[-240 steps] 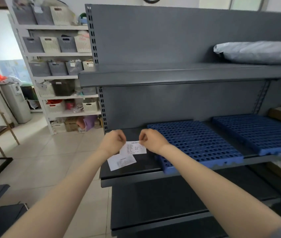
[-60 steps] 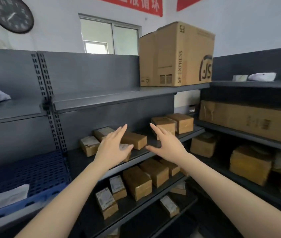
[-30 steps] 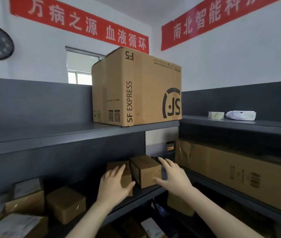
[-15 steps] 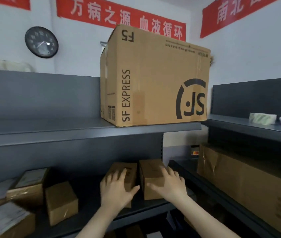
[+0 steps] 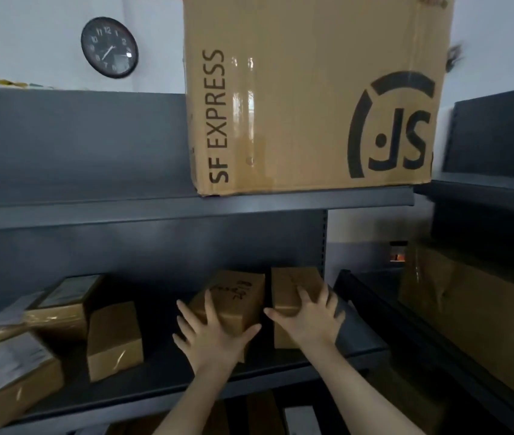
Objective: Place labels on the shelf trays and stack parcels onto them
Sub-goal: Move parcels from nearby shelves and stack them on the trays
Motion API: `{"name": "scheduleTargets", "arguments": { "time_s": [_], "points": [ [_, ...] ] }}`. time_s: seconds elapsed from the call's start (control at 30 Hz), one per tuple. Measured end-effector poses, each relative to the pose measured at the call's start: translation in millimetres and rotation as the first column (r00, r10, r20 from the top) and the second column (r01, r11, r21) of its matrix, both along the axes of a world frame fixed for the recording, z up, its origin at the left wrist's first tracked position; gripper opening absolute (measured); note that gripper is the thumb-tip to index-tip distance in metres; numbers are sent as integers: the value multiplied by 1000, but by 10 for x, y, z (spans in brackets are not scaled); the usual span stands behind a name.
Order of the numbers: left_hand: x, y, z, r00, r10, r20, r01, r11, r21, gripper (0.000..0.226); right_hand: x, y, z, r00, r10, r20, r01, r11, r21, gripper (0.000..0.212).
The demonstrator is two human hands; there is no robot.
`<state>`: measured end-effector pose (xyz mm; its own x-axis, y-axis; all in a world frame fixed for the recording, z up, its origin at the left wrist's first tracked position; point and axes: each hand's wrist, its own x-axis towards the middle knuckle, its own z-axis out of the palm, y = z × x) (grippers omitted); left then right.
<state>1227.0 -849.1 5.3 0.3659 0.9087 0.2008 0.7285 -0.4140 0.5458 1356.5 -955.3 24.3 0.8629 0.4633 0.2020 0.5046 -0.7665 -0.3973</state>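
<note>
Two small brown parcels stand side by side on the dark middle shelf (image 5: 161,381). The left parcel (image 5: 237,288) has handwriting on top, and my left hand (image 5: 211,337) lies on its near end with fingers spread. Over the near end of the right parcel (image 5: 290,277) lies my right hand (image 5: 309,315), its fingers also spread and straight. Neither parcel is lifted. No label or blue tray is in view.
A big SF Express carton (image 5: 296,98) sits on the upper shelf right above my hands. More small parcels (image 5: 114,337) (image 5: 14,375) (image 5: 61,304) lie at the left. A long carton (image 5: 475,315) fills the right-hand shelf. A clock (image 5: 109,47) hangs on the wall.
I have turned from the blue trays to the parcel shelf and come closer. Both hands have reached forward and now lie on the two small parcels.
</note>
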Motion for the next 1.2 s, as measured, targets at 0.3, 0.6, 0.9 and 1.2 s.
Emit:
{"name": "scheduleTargets", "arguments": {
  "time_s": [0.3,0.6,0.9,1.2],
  "points": [
    [59,75,-252,985,12,170,-19,999,41,115,184,-145,-158,995,74,72,-82,990,118,100],
    [56,20,-247,965,-21,261,11,999,40,110,328,-285,-66,987,138,-78,-135,990,48,103],
    [45,-188,-79,949,15,315,-25,999,26,105,298,-434,-43,984,176,-25,-169,969,179,92],
    [-319,-632,342,918,-113,380,42,980,192,107,61,-1063,206,985,135,106,-162,937,309,92]
  ]
}}
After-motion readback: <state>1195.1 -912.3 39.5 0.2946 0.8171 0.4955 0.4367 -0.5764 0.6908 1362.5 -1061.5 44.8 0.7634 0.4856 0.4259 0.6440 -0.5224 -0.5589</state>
